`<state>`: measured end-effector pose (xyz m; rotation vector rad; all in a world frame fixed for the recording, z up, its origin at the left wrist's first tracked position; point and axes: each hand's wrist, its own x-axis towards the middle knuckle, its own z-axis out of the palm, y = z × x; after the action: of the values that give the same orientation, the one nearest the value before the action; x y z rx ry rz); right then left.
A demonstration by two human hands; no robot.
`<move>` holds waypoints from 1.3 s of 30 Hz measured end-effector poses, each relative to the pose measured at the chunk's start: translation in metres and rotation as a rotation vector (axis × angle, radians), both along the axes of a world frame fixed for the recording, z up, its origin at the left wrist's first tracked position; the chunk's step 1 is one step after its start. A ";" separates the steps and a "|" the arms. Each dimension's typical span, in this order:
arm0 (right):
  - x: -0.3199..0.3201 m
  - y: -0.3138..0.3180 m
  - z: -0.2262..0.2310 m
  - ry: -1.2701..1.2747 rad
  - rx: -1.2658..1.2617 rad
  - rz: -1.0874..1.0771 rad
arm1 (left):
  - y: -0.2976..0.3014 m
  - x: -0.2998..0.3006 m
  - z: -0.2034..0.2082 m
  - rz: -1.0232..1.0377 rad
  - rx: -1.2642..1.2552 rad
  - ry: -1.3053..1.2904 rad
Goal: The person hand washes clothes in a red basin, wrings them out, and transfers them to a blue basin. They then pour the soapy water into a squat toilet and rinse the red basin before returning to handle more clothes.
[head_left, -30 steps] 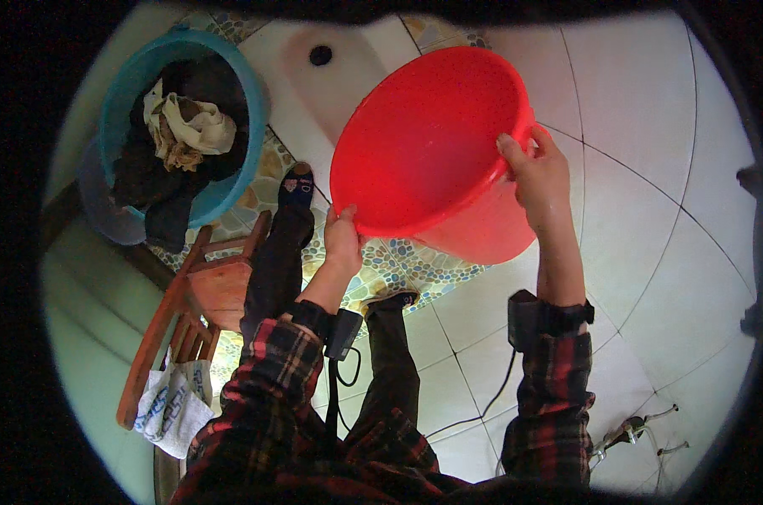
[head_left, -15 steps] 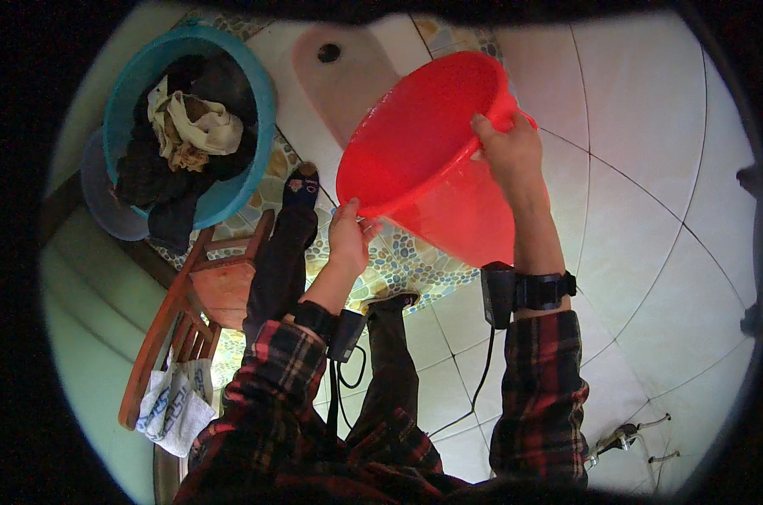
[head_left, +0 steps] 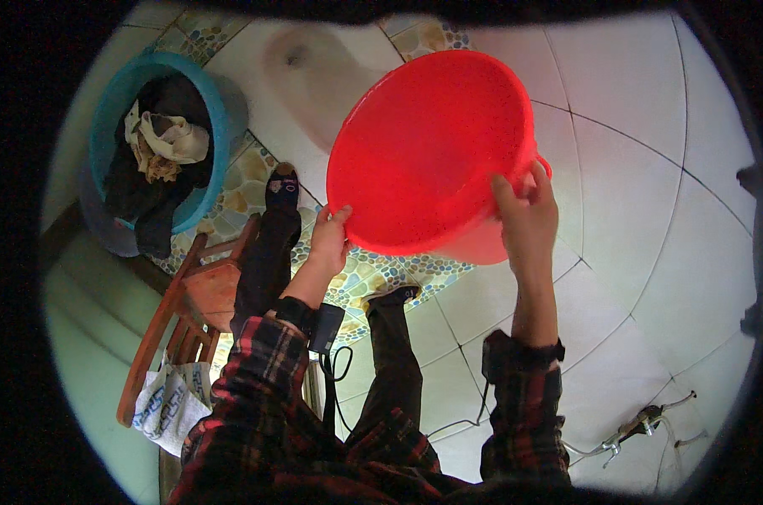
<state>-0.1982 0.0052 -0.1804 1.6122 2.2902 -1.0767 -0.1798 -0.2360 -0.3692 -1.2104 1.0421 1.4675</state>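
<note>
A large red plastic bucket (head_left: 432, 160) hangs tilted in front of me, its wide mouth turned up toward my view. At its lower left rim, my left hand (head_left: 328, 244) is closed on the edge, thumb over the lip. My right hand (head_left: 529, 215) grips the right side of the rim near a small lug. The inside looks bare red, and most of the outer wall is hidden behind the mouth. Both wrists carry black straps, with plaid sleeves below.
A blue tub (head_left: 217, 126) of dark and cream clothes (head_left: 175, 139) stands at the far left. A wooden chair (head_left: 213, 290) with a white patterned towel (head_left: 173, 404) is below it. Beyond the bucket lies a squat toilet (head_left: 310, 80). A wall tap (head_left: 642, 423) shows lower right.
The bucket has turned so its mouth faces me more and shows rounder. My right hand has moved slightly lower and rotated; the left has shifted a little left. The view has shifted too.
</note>
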 end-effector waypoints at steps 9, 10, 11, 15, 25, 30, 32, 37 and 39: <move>0.125 0.024 0.045 0.144 -0.108 -0.321 | 0.019 0.074 0.009 -0.664 -0.111 0.444; 0.130 0.026 0.046 0.143 -0.122 -0.319 | 0.017 0.084 0.007 -0.670 -0.087 0.441; 0.133 0.026 0.048 0.139 -0.136 -0.318 | 0.016 0.093 0.003 -0.704 -0.095 0.403; 0.124 0.018 0.053 0.200 -0.151 -0.289 | 0.005 0.105 -0.017 -0.914 -0.022 0.552; 0.033 -0.027 0.090 0.209 -0.324 -0.167 | 0.001 0.019 0.017 -0.861 0.260 -0.073; -0.009 -0.048 0.096 0.244 -0.418 -0.117 | -0.016 0.022 -0.006 -0.710 0.439 -0.143; -0.022 -0.052 0.095 0.229 -0.413 -0.081 | -0.018 0.022 -0.013 -0.704 0.478 -0.157; -0.042 -0.058 0.096 0.228 -0.426 -0.066 | -0.008 0.009 -0.006 -0.772 0.494 -0.154; -0.047 -0.060 0.097 0.272 -0.483 -0.090 | -0.005 0.007 -0.002 -0.737 0.485 -0.178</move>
<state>-0.2457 -0.0544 -0.0836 1.4493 1.8928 -1.7985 -0.1732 -0.2408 -0.3717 -0.5068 0.8148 0.9259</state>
